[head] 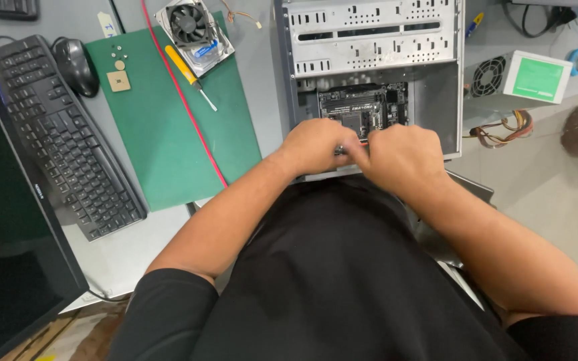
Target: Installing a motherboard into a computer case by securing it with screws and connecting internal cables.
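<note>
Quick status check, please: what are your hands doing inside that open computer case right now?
Both hands, left and right, together at the motherboard in the open case. Grip hidden. Screwdriver lies untouched on the green mat.

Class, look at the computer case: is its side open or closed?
Open. The computer case has no side panel on, so the motherboard shows, and both hands reach inside.

Grey table (135, 247), crowded

Green mat (168, 134); keyboard (61, 140); mouse (75, 65); monitor (8, 220); open computer case (436, 100), apparently lying flat.
</note>
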